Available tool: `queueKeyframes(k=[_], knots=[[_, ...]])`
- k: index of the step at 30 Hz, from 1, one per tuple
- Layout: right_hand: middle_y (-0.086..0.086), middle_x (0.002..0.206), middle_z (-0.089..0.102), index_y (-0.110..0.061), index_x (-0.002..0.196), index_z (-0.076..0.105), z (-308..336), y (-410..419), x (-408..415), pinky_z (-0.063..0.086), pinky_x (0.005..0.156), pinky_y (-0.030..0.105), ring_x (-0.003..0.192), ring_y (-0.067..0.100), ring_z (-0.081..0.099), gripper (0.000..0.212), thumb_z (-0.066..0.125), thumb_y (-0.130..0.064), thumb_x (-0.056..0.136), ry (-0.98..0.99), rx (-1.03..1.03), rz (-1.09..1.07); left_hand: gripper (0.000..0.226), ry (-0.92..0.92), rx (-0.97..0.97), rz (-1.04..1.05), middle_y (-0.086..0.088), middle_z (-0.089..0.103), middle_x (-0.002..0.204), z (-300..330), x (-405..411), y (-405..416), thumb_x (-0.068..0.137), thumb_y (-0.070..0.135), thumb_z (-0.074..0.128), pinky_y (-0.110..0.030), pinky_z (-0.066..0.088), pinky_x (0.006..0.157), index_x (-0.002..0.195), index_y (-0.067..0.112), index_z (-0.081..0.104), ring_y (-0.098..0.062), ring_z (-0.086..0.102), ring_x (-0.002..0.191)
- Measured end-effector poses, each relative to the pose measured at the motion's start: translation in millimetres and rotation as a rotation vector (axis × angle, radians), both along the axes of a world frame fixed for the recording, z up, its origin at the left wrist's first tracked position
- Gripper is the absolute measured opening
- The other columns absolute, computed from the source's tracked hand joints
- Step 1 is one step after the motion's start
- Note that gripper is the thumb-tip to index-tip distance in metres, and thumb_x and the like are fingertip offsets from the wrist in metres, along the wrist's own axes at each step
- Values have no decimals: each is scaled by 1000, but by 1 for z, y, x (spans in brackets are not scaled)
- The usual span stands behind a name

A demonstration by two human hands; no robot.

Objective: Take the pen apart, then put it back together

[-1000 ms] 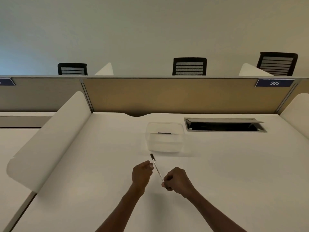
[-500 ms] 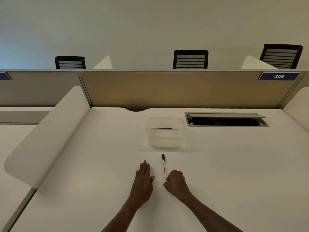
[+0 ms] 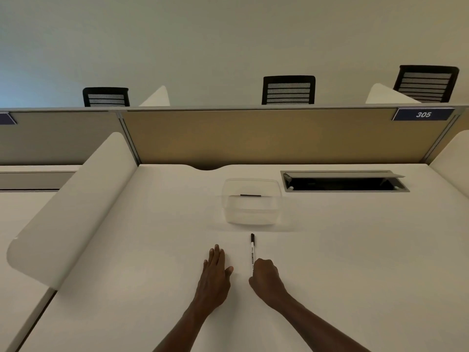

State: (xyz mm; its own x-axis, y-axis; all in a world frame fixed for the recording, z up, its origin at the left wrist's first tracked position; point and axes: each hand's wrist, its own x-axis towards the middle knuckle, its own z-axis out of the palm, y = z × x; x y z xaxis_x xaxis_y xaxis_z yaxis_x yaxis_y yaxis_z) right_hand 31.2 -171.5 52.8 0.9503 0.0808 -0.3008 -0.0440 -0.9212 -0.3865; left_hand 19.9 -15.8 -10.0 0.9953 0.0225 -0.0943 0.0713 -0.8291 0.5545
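White pen (image 3: 252,252) lies on white desk (image 3: 127,250), black cap pointing away toward clear plastic container (image 3: 251,200); near end of pen under curled fingers of right hand (image 3: 265,275), which grips it, knuckles up; left hand (image 3: 215,269) flat on desk just left of pen, fingers straight and together, thumb out, not touching pen; thin dark piece (image 3: 250,195) lies inside container; open cable tray (image 3: 342,181) right of container; partition tag (image 3: 423,114) reads 305.
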Motion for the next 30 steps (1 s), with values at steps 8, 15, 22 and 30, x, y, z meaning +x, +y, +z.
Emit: queueKeyframes(k=[8,15,22,30], knots=[[13,110,64,-4,106,62,-2,2,-3,50,73,30,101,29,64,21,47,-1,91,-23,-41,21,60,-18,-10,4,-7,-8,164,5,1,2,106,27,32,-35,-2,122,154,6,3,-17,-10,151],[13,110,63,-17,76,49,-2,1,-5,49,75,30,101,29,63,20,48,-4,92,-38,-32,63,59,-12,-6,3,-8,-6,164,6,1,2,106,27,31,-35,-2,122,154,6,4,-18,-9,151],[12,103,65,-18,72,47,-8,-4,-6,41,67,27,95,29,64,22,51,-24,92,-84,43,68,57,-52,-4,-8,-7,-4,164,7,4,1,106,25,30,-35,-1,122,154,6,6,-17,-8,151],[16,130,59,-6,131,54,-20,-7,0,49,96,38,124,32,53,48,47,-37,95,-534,-84,14,60,-241,71,-55,-5,-13,162,15,11,-3,105,28,30,-30,-8,121,153,9,-2,-16,-18,148]])
